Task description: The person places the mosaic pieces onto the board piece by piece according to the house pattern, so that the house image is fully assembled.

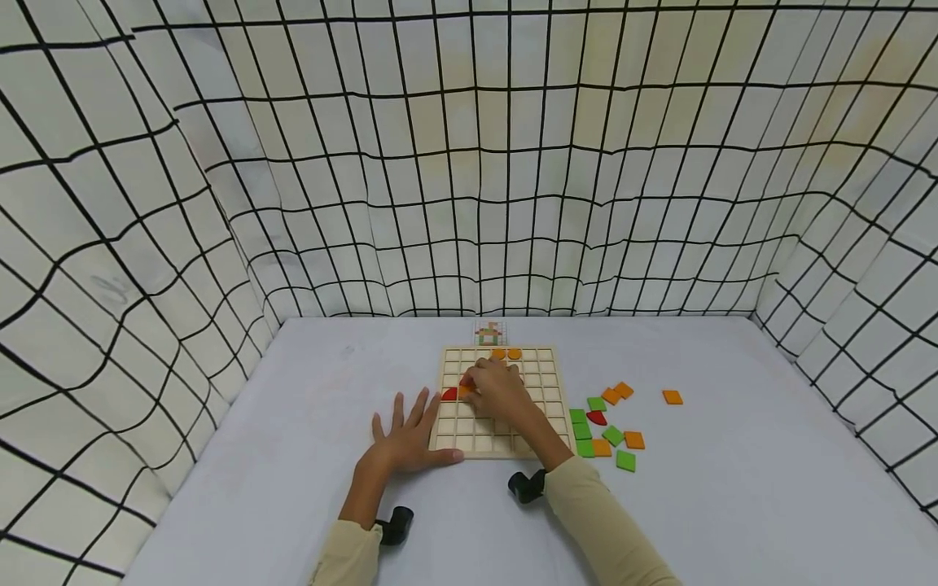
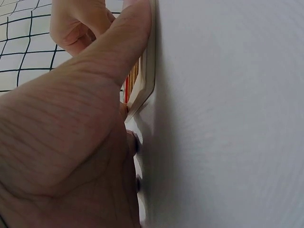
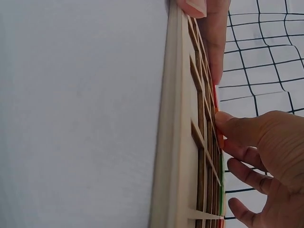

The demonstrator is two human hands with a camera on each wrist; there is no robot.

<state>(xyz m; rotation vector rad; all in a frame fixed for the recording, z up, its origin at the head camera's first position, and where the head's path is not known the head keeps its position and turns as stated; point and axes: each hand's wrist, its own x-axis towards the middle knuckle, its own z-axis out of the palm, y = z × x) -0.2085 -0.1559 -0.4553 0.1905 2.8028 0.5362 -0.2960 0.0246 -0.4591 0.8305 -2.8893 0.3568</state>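
A wooden grid board point(image 1: 469, 452) lies on the white table. My right hand point(image 1: 506, 397) reaches over its left half, pinching an orange tile point(image 3: 221, 141) between thumb and fingers low at the grid. Right beside that tile, a red curved tile point(image 1: 449, 394) sits in a cell by the board's left edge; another red piece point(image 1: 463, 381) shows just behind, partly under the fingers. My left hand point(image 1: 406, 443) is spread with straight fingers, its fingertips along the board's left edge and its thumb on the near left corner. Two orange round tiles point(image 1: 515, 354) occupy the far row.
A small picture card point(image 1: 490, 333) lies behind the board. To the right are loose green tiles point(image 1: 581, 431), orange tiles point(image 1: 633, 440) and a red curved tile point(image 1: 597, 417); one orange tile point(image 1: 672, 397) lies farther off. Black netting point(image 1: 513, 244) encloses the table's back and sides.
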